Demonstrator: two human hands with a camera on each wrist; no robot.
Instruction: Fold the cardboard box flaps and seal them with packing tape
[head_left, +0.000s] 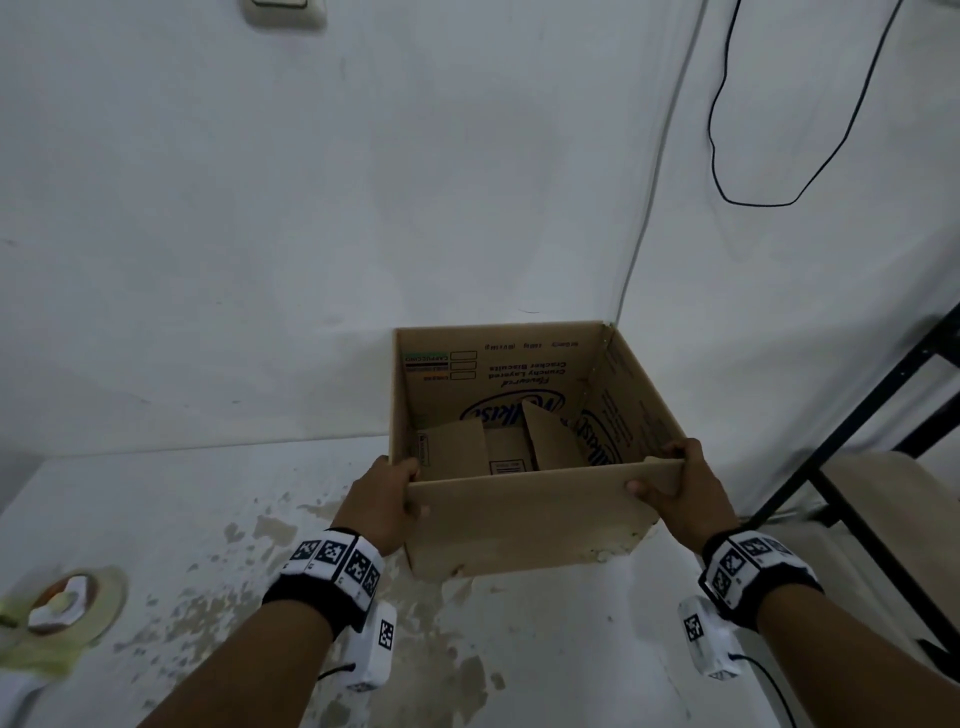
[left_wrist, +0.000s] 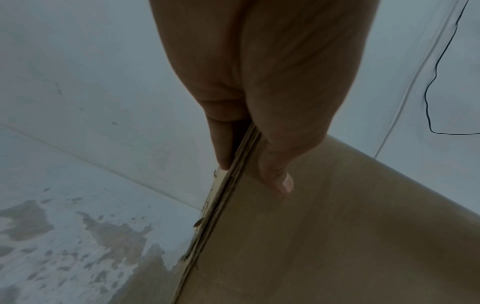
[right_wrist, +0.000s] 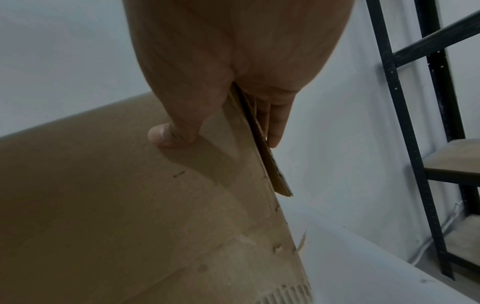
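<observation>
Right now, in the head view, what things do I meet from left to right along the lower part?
tape roll → left hand → cardboard box → right hand → black metal shelf

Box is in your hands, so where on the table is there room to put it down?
Bare tabletop lies between both wrists, below the cardboard box gripped by the left hand and right hand. More room between box and wall. The near-left corner is crowded by the tape roll.

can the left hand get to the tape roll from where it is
Probably yes, but not right now. The left hand grips the box corner, so it must let go first. The tape roll lies low on the left, with bare surface between them.
</observation>
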